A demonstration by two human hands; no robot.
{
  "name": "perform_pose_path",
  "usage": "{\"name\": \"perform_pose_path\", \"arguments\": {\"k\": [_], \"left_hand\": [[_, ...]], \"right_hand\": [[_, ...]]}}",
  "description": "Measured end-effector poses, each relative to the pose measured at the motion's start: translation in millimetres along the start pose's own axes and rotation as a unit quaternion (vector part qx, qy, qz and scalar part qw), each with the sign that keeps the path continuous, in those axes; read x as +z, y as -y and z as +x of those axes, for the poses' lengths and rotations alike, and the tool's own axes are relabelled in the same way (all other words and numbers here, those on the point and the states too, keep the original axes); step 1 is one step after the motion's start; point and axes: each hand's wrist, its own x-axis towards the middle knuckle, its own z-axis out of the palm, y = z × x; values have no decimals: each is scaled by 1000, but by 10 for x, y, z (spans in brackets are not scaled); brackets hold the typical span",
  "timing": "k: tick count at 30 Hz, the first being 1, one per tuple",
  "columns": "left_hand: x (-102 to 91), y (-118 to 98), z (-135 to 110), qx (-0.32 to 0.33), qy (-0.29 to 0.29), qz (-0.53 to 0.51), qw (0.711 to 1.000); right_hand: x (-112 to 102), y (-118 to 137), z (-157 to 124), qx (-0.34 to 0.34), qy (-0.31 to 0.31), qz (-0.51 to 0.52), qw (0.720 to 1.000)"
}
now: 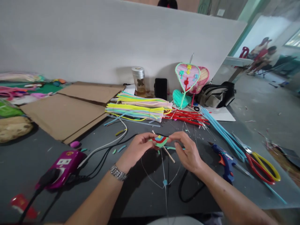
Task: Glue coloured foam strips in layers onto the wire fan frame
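A small striped rainbow-like piece (pixel 160 142) in green, red, blue and yellow, apparently made of pipe cleaners, is held between both hands above the table. My left hand (pixel 140 147) pinches its left edge between thumb and fingers. At its right edge, the fingertips of my right hand (pixel 187 150) close on it. A thin pale stick (pixel 169 154) lies below the piece, partly hidden by it. Nearer to me is a fine wire frame (pixel 163 168) with a small blue knot (pixel 165 182). Short green and blue offcuts (pixel 122 148) are scattered around.
Bundles of yellow pipe cleaners (pixel 136 109), red ones (pixel 189 116) and blue ones (pixel 222 134) lie behind. A glue gun (pixel 223 161) and scissors (pixel 260 164) are right; a purple power strip (pixel 62 168) and cardboard (pixel 67 109) left. A decorated fan (pixel 187 76) stands at the back.
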Motion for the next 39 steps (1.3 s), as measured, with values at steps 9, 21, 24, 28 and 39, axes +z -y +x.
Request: {"name": "perform_pose_path", "arguments": {"k": [9, 21, 24, 28, 39], "left_hand": [[-29, 13, 47, -29, -2, -16, 999], [-56, 46, 59, -11, 15, -38, 999], [-58, 49, 57, -2, 26, -41, 999], [-60, 47, 55, 4, 24, -41, 999], [-79, 84, 82, -1, 23, -34, 999]], "right_hand": [[-177, -168, 416, 151, 61, -47, 986], [470, -674, 1152, 45, 124, -196, 972], [524, -712, 1136, 7, 145, -271, 952], [558, -796, 1124, -12, 168, -296, 940], [585, -880, 1035, -59, 198, -302, 931]]}}
